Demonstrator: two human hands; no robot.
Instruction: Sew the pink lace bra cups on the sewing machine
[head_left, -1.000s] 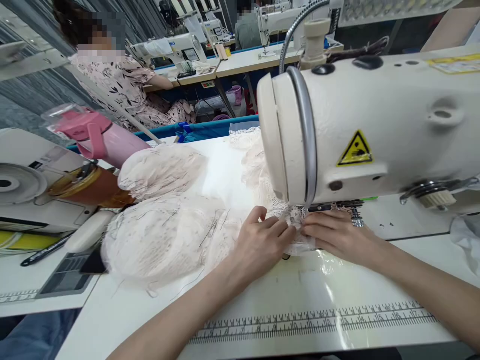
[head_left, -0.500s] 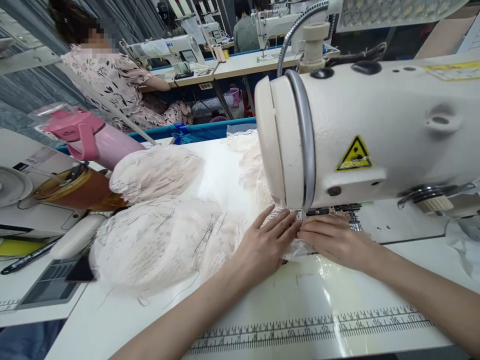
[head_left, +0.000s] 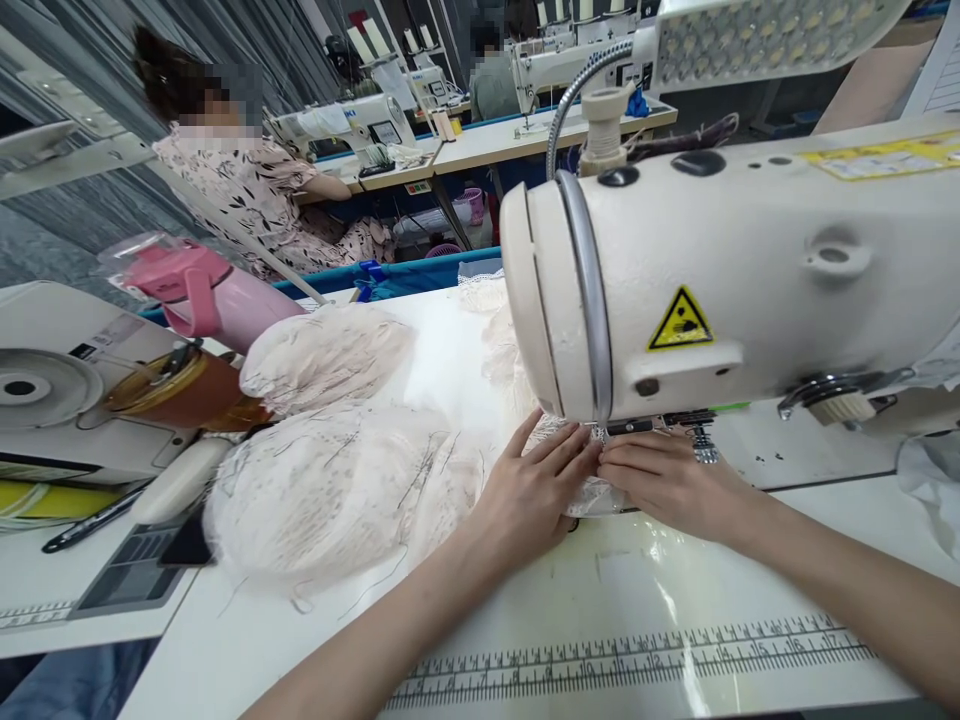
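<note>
A cream sewing machine fills the right half of the view. Beneath its head lies a strip of pale lace fabric. My left hand rests flat on that lace with fingers stretched toward the needle area. My right hand lies flat on the lace just right of it, fingertips meeting the left hand's under the presser foot. The needle itself is hidden by the machine head. A heap of pale pink lace pieces sits left of my left hand.
A pink bottle and a brown container stand at the left beside another machine's base. A printed ruler runs along the table's front edge. A person in a floral dress sits at the back left.
My left hand's fingers went from curled on the lace to stretched flat. Both hands edged slightly toward the needle area. The view shifted a little.
</note>
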